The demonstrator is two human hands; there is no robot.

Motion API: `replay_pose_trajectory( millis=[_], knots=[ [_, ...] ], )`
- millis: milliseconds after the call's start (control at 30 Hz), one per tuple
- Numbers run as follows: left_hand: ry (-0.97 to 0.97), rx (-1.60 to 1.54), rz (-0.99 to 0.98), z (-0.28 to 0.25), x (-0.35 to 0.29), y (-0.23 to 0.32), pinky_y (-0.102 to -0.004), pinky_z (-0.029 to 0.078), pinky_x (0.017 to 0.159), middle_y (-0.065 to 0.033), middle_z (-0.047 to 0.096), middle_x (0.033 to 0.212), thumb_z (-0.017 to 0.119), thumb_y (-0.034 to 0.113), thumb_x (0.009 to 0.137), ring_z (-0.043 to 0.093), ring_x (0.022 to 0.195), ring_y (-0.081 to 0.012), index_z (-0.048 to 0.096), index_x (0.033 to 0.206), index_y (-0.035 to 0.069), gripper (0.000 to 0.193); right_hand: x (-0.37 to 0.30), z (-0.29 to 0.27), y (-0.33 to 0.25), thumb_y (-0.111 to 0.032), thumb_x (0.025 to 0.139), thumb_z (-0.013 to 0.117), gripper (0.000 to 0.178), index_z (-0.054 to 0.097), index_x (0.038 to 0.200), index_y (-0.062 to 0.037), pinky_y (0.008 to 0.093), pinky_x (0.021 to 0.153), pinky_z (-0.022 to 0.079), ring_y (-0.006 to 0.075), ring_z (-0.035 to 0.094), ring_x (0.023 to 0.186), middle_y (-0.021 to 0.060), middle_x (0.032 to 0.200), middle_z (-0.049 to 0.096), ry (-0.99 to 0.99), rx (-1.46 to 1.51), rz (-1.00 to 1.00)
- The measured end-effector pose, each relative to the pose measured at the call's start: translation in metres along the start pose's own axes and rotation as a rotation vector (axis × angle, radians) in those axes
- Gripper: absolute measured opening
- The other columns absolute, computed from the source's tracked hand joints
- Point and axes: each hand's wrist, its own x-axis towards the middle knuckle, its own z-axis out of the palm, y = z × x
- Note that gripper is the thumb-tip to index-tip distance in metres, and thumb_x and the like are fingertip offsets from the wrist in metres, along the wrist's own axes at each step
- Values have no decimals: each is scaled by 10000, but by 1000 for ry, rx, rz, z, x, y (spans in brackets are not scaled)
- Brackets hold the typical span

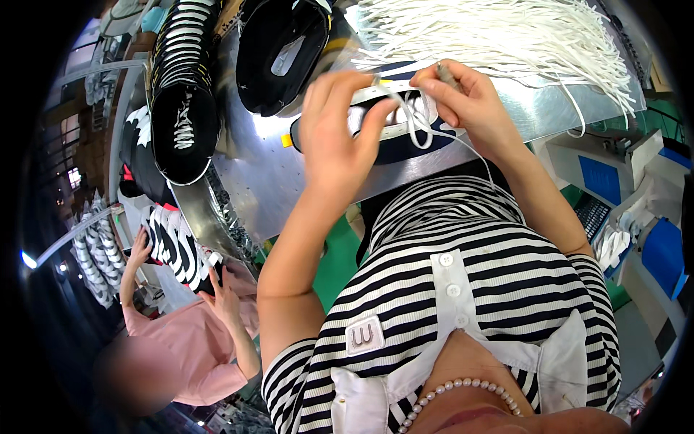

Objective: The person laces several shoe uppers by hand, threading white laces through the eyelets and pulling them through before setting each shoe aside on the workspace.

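A dark navy shoe [405,150] with a pale lacing area lies on the metal table in front of me. White shoelace [421,137] loops over its eyelets, and a loose length hangs toward my striped shirt. My left hand [336,134], slightly blurred, curls over the shoe's left part; its fingertips meet the lace, with the thumb apart from the index finger. My right hand [470,105] is closed around a small tool [448,77] with a grey-brown, wrapped-looking grip, above the shoe's right part. The tool's tip is hidden.
White laces [491,40] lie in a thick pile at the table's [249,155] far right. Black shoes [282,61] and a stacked row of shoes [184,123] stand at left. A co-worker in pink [191,347] handles black-and-white shoes [173,246]. Grey equipment [614,170] stands at right.
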Motion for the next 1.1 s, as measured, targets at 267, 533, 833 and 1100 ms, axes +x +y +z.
replay_pose_trajectory(
  millis=[267,533,833,1100],
  knots=[
    [16,-17,29,-7,-11,1,-267,421,617,-75,635,839,655,-11,873,554,703,-147,661,864,-12,11,1,17,10,-110,934,621,128,657,993,-3,180,609,425,23,534,670,-5,844,648,49,-294,-234],
    [39,115,-7,-13,-19,8,-347,481,746,-144,655,948,686,90,858,622,854,-283,661,976,-10,157,3,3,14,-93,893,682,208,666,1073,10,196,710,469,51,596,781,-5,856,654,3,-259,-98],
    [-437,-1007,-1052,18,-4,-30,-303,494,896,-115,670,1096,563,446,974,637,995,-181,599,1196,10,490,9,8,29,-165,803,760,327,677,1079,-9,239,634,494,80,632,708,72,823,720,185,-304,-106],
    [-115,-783,-934,25,-19,-1,-250,525,619,-88,701,860,734,228,866,648,682,-133,702,961,-40,287,-11,10,13,-127,764,761,429,608,1149,-14,292,669,507,175,670,719,119,816,707,115,-564,-114]
  ],
)
